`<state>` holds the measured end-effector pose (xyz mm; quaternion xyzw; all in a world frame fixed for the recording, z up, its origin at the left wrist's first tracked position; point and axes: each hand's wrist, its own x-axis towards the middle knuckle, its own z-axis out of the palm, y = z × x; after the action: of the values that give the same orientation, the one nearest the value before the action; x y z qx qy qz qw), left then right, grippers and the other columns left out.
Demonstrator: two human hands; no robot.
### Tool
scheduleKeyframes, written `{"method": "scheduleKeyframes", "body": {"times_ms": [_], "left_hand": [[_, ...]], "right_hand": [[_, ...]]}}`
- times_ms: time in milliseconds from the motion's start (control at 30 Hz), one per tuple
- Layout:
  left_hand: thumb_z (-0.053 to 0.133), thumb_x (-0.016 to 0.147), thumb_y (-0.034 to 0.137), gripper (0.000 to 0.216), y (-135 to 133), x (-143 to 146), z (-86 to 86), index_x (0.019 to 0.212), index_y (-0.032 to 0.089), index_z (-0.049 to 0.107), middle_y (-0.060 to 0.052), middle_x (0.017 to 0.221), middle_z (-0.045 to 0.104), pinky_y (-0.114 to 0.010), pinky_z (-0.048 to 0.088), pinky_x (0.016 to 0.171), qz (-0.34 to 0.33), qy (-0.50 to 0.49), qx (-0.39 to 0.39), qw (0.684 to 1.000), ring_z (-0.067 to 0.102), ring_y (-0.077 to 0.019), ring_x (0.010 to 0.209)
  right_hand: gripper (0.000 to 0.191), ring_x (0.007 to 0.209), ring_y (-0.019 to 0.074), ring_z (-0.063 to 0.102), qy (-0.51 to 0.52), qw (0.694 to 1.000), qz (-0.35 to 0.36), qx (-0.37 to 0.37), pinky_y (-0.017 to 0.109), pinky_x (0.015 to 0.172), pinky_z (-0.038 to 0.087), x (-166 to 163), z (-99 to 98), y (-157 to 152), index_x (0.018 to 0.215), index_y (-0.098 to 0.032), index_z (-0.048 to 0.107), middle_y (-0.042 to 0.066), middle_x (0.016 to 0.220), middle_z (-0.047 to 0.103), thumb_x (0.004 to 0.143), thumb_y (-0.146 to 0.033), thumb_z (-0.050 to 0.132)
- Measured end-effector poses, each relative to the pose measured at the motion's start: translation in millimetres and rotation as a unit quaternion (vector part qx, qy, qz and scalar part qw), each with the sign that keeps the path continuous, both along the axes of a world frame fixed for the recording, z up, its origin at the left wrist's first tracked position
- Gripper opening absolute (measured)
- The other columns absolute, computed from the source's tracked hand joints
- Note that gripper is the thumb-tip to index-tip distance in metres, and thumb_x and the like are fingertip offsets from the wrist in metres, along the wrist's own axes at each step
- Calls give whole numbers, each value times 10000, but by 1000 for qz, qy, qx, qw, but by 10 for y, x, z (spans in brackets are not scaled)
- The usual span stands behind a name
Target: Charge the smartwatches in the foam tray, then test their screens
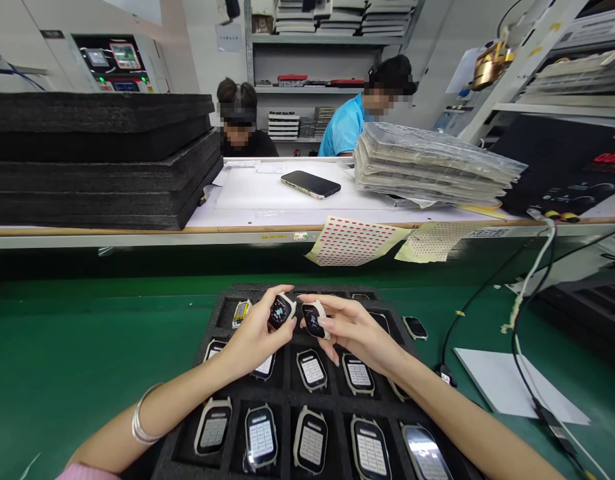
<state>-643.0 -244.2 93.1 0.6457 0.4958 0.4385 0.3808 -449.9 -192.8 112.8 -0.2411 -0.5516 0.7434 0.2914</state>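
Note:
My left hand [252, 337] holds a smartwatch body [281, 312] by its edges, screen up and lit. My right hand [357, 330] pinches a second smartwatch body [314, 319] with a beige casing, close to the first but apparently apart. Both hands hover above a black foam tray [287, 398] with square compartments. Several watch bodies lie in it showing a grid-like display, such as one [312, 370] directly below my hands and another [260, 437] nearer me. A yellow-labelled small item [241, 314] sits in a far compartment, partly hidden by my left hand.
The tray rests on a green work mat [87, 347], with a loose watch [415, 327] beside it. White paper [517, 380] and cables [532, 293] lie right. Beyond stand black foam stacks [97, 160], a bagged stack [432, 163], a phone [304, 184], and two co-workers [240, 117] [367, 107].

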Motion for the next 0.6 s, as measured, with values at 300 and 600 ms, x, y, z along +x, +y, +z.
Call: {"method": "scheduleKeyframes", "body": {"times_ms": [300,600], "left_hand": [[520,840,216,413,0,-8,0,1243,195,433,-46,1004,604,-256,452,710,8,17,6,1000,576,-176,825],[524,846,192,394,-20,-12,14,1231,200,439,-47,1078,584,-252,431,773,-6,12,15,1000,556,-175,908]], "right_hand": [[403,480,92,561,2,1000,16,13,230,422,493,2,-21,15,1230,-194,600,62,897,619,835,-240,667],[426,489,91,557,4,1000,8,18,223,417,488,-1,-20,-4,1249,-193,587,55,871,610,833,-236,668]]}}
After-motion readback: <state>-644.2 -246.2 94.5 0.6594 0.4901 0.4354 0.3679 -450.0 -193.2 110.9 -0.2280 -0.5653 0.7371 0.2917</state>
